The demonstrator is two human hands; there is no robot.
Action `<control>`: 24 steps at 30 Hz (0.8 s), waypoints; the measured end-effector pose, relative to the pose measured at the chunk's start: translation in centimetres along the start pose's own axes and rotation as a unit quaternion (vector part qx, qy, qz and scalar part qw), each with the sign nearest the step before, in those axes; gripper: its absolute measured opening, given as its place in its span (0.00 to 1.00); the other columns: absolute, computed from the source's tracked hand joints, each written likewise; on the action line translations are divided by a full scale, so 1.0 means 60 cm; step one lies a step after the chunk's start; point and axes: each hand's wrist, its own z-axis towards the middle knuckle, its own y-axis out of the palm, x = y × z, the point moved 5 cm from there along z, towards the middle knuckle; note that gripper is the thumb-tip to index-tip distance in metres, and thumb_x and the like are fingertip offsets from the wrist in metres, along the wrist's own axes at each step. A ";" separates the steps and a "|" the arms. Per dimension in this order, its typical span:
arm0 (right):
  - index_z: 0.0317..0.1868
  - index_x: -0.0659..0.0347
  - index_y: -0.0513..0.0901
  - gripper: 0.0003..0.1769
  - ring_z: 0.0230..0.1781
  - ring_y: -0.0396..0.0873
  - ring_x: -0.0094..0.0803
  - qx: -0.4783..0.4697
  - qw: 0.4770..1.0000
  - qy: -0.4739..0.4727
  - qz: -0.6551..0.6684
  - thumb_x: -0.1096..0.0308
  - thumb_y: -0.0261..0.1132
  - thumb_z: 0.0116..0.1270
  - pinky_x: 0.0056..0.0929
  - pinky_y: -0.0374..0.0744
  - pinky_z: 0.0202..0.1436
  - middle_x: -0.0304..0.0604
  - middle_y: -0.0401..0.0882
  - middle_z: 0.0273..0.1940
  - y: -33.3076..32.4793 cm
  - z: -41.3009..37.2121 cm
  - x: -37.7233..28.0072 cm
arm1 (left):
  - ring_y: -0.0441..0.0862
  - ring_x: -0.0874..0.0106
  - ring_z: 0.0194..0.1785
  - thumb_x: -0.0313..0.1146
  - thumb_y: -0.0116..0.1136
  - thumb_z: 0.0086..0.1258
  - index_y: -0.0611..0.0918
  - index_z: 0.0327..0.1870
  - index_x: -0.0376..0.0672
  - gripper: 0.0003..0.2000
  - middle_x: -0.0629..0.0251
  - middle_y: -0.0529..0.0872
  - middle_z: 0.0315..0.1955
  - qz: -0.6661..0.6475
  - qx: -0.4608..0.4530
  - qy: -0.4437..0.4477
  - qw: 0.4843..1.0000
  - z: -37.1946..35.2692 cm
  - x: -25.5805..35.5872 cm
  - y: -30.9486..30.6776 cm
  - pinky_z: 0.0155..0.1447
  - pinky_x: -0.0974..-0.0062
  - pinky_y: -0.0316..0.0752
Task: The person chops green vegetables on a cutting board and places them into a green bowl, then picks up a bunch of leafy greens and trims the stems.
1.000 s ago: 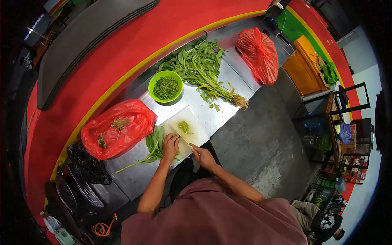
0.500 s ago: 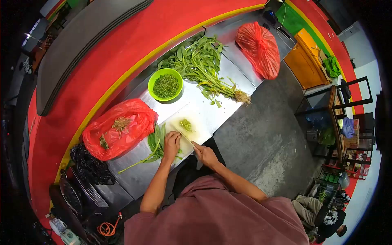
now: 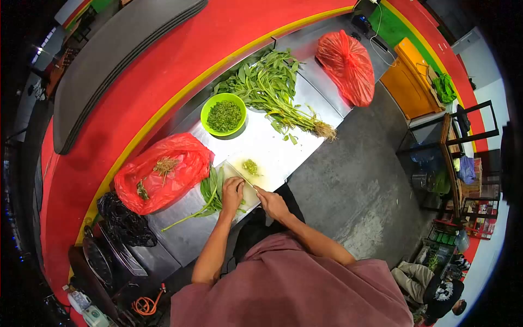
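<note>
In the head view, a white cutting board (image 3: pixel 269 177) lay along the near edge of the steel tabletop (image 3: pixel 297 150), beside the person's body. The left hand (image 3: pixel 233 192) was over the board's left side, its fingers bunched closely on the leafy greens (image 3: pixel 210 191); the part under the fingers was hidden. Leaves spread out to the left of that hand, and one long stem ran off across the tabletop, roughly along its near edge. The right hand (image 3: pixel 272 203), at the board's near edge, was closed around a knife (image 3: pixel 249 184), whose thin blade stood just beside the left fingertips. Whether blade and fingertips touched could not be told. A small pile of chopped pieces (image 3: pixel 250 167) lay beyond the blade, apart from both hands, toward the board's far edge. Near the tabletop's far edge stood a green bowl (image 3: pixel 204 115) of chopped greens. To its right lay a rooted bunch (image 3: pixel 272 90), roots at the near edge; to its left sprawled an open red bag (image 3: pixel 188 150).
</note>
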 end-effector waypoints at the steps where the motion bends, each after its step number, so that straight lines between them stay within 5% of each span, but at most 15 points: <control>1: 0.73 0.48 0.77 0.23 0.42 0.85 0.64 -0.001 1.000 0.000 0.000 0.58 0.55 0.82 0.57 0.81 0.48 0.65 0.86 0.42 0.008 0.004 0.006 | 0.86 0.52 0.48 0.22 0.65 0.68 0.88 0.44 0.33 0.07 0.51 0.89 0.41 0.000 0.000 -0.001 1.000 -0.003 0.001 -0.001 0.56 0.60 0.79; 9: 0.69 0.51 0.81 0.21 0.43 0.85 0.63 -0.012 1.000 0.017 0.011 0.57 0.57 0.82 0.52 0.82 0.48 0.65 0.86 0.43 0.008 0.062 -0.018 | 0.82 0.53 0.46 0.18 0.63 0.65 0.88 0.43 0.33 0.08 0.54 0.83 0.40 -0.022 -0.008 -0.002 1.000 -0.009 0.014 0.005 0.53 0.61 0.78; 15: 0.69 0.52 0.81 0.23 0.54 0.84 0.62 -0.056 0.996 0.067 -0.012 0.53 0.56 0.82 0.50 0.81 0.59 0.66 0.85 0.52 -0.022 0.045 -0.006 | 0.82 0.55 0.46 0.21 0.65 0.68 0.90 0.46 0.35 0.08 0.54 0.84 0.39 0.025 -0.007 0.004 1.000 -0.011 0.024 -0.003 0.53 0.61 0.78; 18: 0.69 0.56 0.81 0.22 0.48 0.88 0.58 0.040 0.997 -0.044 0.052 0.57 0.57 0.82 0.46 0.82 0.55 0.66 0.86 0.48 -0.027 0.030 0.005 | 0.83 0.53 0.47 0.23 0.64 0.69 0.89 0.45 0.35 0.07 0.53 0.86 0.40 0.012 -0.006 -0.027 1.000 -0.011 0.021 -0.004 0.54 0.59 0.78; 21: 0.69 0.57 0.81 0.21 0.37 0.88 0.54 -0.035 0.997 0.039 0.049 0.59 0.58 0.83 0.44 0.82 0.45 0.65 0.86 0.39 -0.038 0.002 -0.007 | 0.83 0.51 0.47 0.24 0.64 0.69 0.88 0.45 0.34 0.07 0.52 0.87 0.41 0.004 0.017 -0.025 1.000 -0.011 0.022 -0.006 0.55 0.58 0.78; 22: 0.69 0.57 0.81 0.21 0.27 0.83 0.44 -0.022 0.998 0.016 0.058 0.59 0.58 0.83 0.41 0.78 0.37 0.61 0.82 0.30 -0.036 -0.007 -0.007 | 0.83 0.50 0.48 0.23 0.64 0.69 0.88 0.45 0.34 0.07 0.52 0.87 0.41 0.009 0.015 -0.027 0.999 -0.012 0.020 -0.006 0.55 0.57 0.78; 24: 0.70 0.57 0.80 0.21 0.25 0.80 0.40 0.000 0.997 -0.016 0.070 0.59 0.58 0.83 0.40 0.77 0.35 0.58 0.80 0.27 -0.019 -0.019 0.002 | 0.83 0.50 0.48 0.23 0.64 0.69 0.88 0.45 0.34 0.07 0.52 0.87 0.41 0.009 0.018 -0.024 1.000 -0.013 0.019 -0.006 0.55 0.57 0.78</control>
